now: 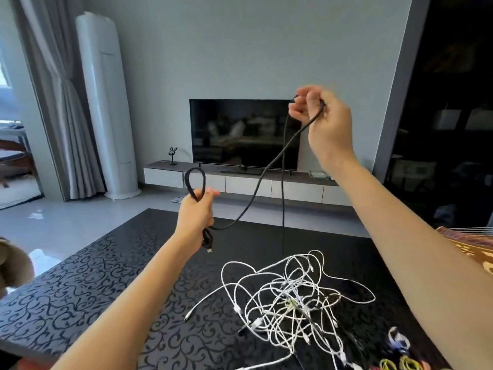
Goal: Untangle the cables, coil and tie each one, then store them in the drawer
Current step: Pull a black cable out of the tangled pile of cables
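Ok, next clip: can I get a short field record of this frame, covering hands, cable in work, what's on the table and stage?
left hand: grips a small loop of the black cable, plug end hanging below the fist
right hand: raised, fingers curled round the same cable, one strand hanging towards the table
white cables: one tangled heap on the table
stage: black cable partly coiled, not yet tied; white cables not yet untangled

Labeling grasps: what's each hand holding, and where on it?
Both hold the black cable: left hand grips its small loop, right hand its raised middle stretch.
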Demonstrator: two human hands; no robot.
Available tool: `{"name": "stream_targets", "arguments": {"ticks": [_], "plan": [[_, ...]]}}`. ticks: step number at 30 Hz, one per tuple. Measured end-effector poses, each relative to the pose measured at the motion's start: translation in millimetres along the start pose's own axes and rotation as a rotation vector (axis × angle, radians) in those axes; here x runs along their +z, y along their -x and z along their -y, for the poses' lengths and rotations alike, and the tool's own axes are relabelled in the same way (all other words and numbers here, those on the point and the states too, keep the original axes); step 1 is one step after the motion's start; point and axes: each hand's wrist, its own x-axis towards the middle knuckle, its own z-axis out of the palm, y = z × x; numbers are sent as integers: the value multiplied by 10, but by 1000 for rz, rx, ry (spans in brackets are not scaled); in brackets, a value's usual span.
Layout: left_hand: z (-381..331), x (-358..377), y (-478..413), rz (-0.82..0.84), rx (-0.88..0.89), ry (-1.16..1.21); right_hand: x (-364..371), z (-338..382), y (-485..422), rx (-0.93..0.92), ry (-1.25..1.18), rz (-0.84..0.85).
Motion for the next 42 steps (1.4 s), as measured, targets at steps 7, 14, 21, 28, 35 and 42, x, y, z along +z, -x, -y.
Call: {"name": "stream_targets", "arguments": {"ticks": [7,14,21,28,35,42], "plan": [[-24,13,123,54,-7,6,-243,-170,485,114,1073,431],[17,69,357,272,-191,-27,-643,-54,1523,757,359,755],[238,215,639,484,-422,-14,-679,284,1543,522,419,840],[377,339,963,855,-393,18,-530,388,1412,547,149,810],[446,472,1161,836,-320,-9,-415,159,1315,582,201,510],[500,444,1211,713,-410,95,-513,-85,1339,579,321,181]]}}
